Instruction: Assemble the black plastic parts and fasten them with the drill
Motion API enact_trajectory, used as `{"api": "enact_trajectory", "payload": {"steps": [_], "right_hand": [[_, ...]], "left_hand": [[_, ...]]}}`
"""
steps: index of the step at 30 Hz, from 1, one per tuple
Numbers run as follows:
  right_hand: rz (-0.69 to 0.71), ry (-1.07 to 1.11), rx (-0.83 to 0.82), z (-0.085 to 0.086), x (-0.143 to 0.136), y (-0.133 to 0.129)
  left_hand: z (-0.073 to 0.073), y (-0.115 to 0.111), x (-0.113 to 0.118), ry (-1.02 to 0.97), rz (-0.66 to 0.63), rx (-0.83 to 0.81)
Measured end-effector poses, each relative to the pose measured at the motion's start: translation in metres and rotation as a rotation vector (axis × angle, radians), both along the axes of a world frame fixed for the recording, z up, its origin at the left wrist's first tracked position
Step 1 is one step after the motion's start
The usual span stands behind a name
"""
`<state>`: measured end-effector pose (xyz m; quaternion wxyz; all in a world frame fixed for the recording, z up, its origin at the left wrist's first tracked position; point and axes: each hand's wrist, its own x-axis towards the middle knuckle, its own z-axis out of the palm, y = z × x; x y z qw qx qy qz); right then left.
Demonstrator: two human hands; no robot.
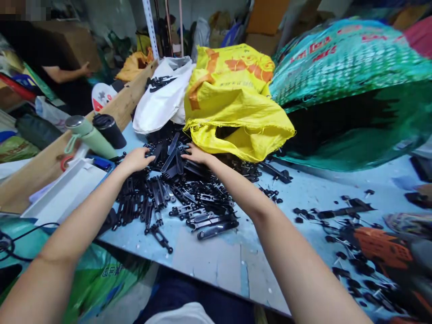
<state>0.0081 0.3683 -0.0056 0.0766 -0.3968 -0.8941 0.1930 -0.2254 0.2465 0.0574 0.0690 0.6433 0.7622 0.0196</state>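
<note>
Both my arms stretch forward over a pile of black plastic parts (158,193), long flat bars with slots and rounded ends. At the pile's left rear, my left hand (137,159) touches the parts with its thumb and fingers apart. My right hand (196,154) rests on the rear of the pile, fingers spread, just in front of the yellow woven sack (236,108). A few bars (171,153) stand tilted between the two hands. Some fingertips are hidden among the parts.
A white sack (162,103) and a large open green sack (337,94) flank the yellow one. On the left are a green flask (89,135), a black tumbler (110,130) and a white box (64,193). An orange-black power tool (384,247) lies right, among small black-headed pieces. Another person (64,74) stands behind.
</note>
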Motion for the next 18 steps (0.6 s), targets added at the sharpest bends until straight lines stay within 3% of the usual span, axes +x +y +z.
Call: {"api": "enact_trajectory", "payload": {"steps": [3, 7, 13, 18], "right_hand": [[-0.061, -0.037, -0.079, 0.000, -0.021, -0.027], [-0.228, -0.032, -0.145, 0.005, -0.033, -0.049], [-0.385, 0.238, -0.180, 0.019, -0.011, -0.074], [-0.404, 0.477, -0.362, 0.031, 0.022, -0.117]], "left_hand": [[-0.023, -0.023, -0.008, 0.077, 0.102, -0.034], [-0.036, -0.023, -0.008, 0.087, 0.291, -0.010], [-0.048, -0.026, -0.016, 0.055, 0.471, -0.016], [-0.056, -0.028, -0.022, 0.030, 0.475, -0.018]]}}
